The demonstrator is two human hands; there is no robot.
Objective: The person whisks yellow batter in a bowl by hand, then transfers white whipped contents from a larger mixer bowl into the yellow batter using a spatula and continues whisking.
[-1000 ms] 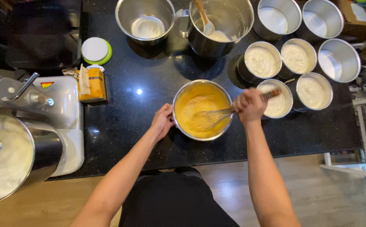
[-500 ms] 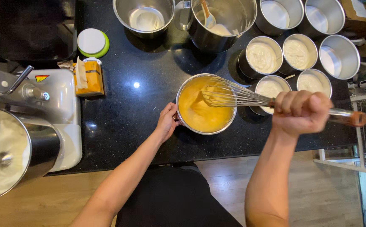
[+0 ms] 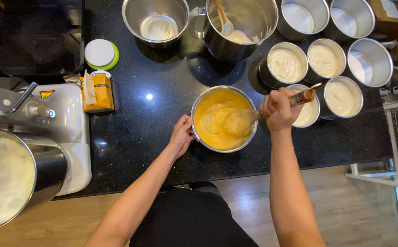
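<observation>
Black stone countertop [image 3: 153, 137] is pretty packed. Far edge has an empty steel bowl [image 3: 155, 20] and next to it a big steel pot [image 3: 242, 27] with a spatula [image 3: 222, 18] sitting in white batter. Cluster of round tins [image 3: 285, 64] on the right, some filled with white batter. Left side: white stand mixer [image 3: 38, 132], orange carton [image 3: 97, 91], white lid with green rim [image 3: 101, 54].

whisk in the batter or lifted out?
In. The whisk wires sit blurred in the yellow batter of the bowl; right hand grips its handle, left hand touches the rim.
</observation>
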